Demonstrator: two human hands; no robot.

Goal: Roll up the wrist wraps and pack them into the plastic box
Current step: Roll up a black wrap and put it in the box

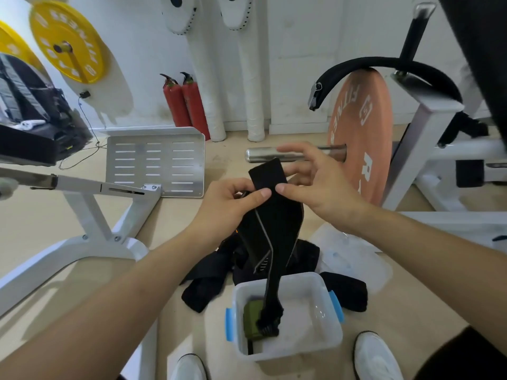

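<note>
A long black wrist wrap with grey trim hangs upright between my hands. My left hand grips its upper part from the left, thumb pressed on the front. My right hand pinches the top end from the right, thumb in front, fingers behind. The wrap's lower end dangles into the clear plastic box with blue clips on the floor. A rolled green wrap lies in the box's left side. More black wraps lie heaped on the floor behind the box.
The clear box lid lies on the floor to the right. An orange weight plate on a steel bar stands behind my right hand. White machine frames stand left and right. My white shoes flank the box.
</note>
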